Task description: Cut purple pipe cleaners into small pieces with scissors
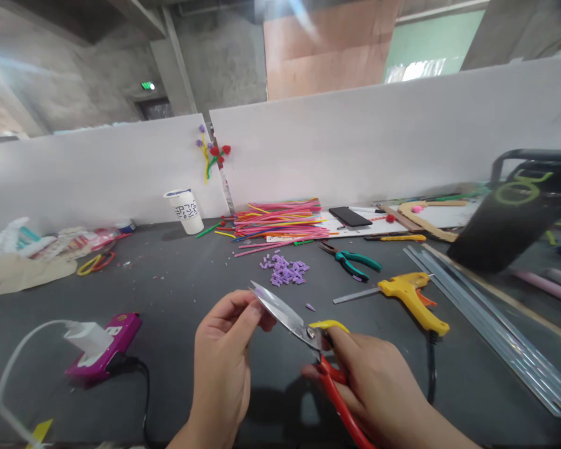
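My right hand (369, 374) is wrapped round the red and yellow handles of a pair of scissors (285, 313), whose blades stand slightly apart and point up and left. At the blade tips, my left hand (229, 346) is closed in a pinch of thumb and fingers. Whatever it holds is too small or hidden to make out. Just beyond both hands lies a loose pile of short, purple cut pieces (286, 269). One stray purple piece (310, 307) rests nearer the scissors.
Pliers (350, 257) and a yellow glue gun (411, 296) lie to the right, beside clear glue sticks (490, 330). Behind are bundled pipe cleaners (278, 219), a paper cup (184, 212) and a phone (350, 217). At left sits a purple power strip (128, 330); a black bottle (505, 215) stands right.
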Tool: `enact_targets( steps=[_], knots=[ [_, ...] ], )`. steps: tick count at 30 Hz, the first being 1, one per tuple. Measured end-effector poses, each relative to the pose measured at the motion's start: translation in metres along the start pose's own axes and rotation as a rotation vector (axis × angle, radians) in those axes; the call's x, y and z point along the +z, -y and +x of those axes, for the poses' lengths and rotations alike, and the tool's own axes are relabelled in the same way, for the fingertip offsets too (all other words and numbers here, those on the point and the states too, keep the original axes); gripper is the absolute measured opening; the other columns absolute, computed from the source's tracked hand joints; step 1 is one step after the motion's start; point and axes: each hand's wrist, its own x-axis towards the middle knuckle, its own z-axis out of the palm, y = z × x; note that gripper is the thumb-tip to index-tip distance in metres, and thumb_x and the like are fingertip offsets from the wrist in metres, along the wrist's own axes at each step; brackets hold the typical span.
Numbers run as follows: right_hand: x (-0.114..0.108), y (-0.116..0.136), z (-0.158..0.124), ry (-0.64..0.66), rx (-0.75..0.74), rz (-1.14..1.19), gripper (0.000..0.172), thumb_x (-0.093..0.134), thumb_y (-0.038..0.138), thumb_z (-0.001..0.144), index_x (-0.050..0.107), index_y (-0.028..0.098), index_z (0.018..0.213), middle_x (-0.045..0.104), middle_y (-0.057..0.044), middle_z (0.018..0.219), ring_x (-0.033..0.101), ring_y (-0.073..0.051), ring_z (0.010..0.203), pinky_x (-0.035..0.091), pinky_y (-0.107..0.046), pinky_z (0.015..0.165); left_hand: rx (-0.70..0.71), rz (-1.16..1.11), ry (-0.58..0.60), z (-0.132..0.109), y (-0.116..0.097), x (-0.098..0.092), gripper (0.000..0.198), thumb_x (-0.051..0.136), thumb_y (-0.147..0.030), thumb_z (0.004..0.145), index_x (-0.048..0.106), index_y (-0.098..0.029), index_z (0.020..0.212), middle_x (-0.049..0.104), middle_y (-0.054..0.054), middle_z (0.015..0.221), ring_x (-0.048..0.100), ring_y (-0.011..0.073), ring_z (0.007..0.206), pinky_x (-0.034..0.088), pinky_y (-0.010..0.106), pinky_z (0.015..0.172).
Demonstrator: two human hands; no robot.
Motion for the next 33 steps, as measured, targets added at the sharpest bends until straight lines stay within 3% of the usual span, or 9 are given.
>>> enact_targets(
  steps=[33],
  knots=[
    [0.0035,0.0012,0.0007,-0.047,-0.017,-0.016,0.040,0.038,0.055,0.080,0.045,0.020,0.062,0.051,0.002,0.047,0.048,-0.013,0.040,0.023,-0.023,0.042,0.012,-0.050,0.024,0.0034,-0.0023,-0.0024,0.003,0.062,-0.015,0.070,0.065,-0.015,0.072,0.063,-0.001,0.062,0.054,0.0072,0.056,0.043,0.017,0.056]
  ],
)
